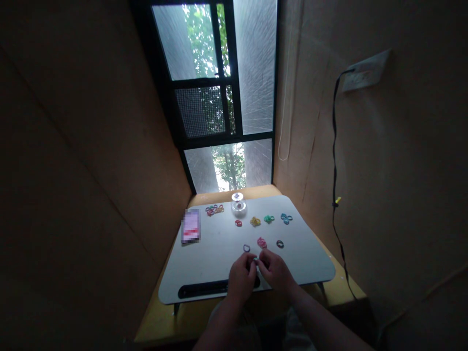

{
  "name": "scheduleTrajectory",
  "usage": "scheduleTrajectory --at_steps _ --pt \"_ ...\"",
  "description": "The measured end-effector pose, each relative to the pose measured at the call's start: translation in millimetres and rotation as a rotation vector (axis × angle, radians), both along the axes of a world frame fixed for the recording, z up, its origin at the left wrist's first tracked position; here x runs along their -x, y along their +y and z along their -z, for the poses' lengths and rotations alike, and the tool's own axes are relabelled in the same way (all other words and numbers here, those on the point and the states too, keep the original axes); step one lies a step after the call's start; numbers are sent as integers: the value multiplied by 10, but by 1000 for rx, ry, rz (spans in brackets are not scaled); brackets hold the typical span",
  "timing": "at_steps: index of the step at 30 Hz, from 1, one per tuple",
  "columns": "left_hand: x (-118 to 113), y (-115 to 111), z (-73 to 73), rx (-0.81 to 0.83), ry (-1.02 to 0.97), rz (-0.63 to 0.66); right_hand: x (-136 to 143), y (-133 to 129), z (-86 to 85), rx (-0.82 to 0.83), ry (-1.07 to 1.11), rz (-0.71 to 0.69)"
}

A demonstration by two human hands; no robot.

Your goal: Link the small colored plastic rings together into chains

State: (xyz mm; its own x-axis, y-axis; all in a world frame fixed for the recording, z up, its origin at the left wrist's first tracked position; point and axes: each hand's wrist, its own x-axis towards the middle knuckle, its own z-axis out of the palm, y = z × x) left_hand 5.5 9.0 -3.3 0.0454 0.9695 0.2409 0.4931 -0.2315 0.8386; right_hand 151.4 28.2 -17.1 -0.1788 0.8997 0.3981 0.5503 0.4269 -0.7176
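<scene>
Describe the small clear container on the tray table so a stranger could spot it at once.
Below the window lies a grey tray table. Near its far edge, about midway along, stands the clear container. Everything around it is a flat coloured band; it alone is glassy, rounded and raised.

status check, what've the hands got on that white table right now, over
Left hand and right hand pinch one small band between fingertips. Pink bands lie just ahead on the white table. Nothing in the way.

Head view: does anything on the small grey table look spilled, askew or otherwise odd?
Nothing stands out. Small coloured bands lie on the grey table in separate little groups, such as the mixed pile and the green ones. The left hand and right hand meet over one small band at the near edge.
</scene>
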Motion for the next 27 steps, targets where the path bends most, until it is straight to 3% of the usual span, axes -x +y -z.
scheduleTrajectory --at_steps 13,27 --pt "-10 -23 -32 -11 -4 16 -2 -7 23 11 22 -9" --pt "-9 7 30 -44 -18 -24 -3 -9 -15 4 20 -4"
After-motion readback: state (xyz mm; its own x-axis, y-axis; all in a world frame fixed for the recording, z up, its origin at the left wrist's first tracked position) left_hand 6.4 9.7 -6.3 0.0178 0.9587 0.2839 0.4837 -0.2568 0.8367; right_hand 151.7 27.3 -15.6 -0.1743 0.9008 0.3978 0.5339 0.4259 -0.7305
